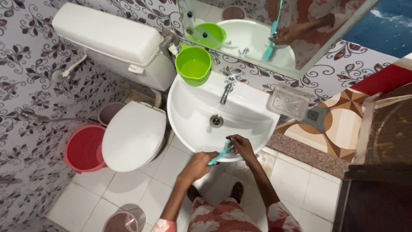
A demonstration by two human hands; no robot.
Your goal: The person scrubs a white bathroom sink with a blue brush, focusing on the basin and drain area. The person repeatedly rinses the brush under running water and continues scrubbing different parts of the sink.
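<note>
Together both hands (221,155) grip teal toothbrush (219,154) over white sink (189,116).

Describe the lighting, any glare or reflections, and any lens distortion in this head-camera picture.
Head view: even, soft light with faint shadows; mild sheen on the toilet lid and basin; the mirror reflects the hands and the teal toothbrush; wide-angle lens bends walls and floor tiles outward; focus sharp throughout, without motion blur.

White tiled floor (296,180) fills the lower frame; on it stand a red bucket (83,148) at left, a toilet (134,135) beside it, and a translucent bin (125,220) at bottom.
</note>
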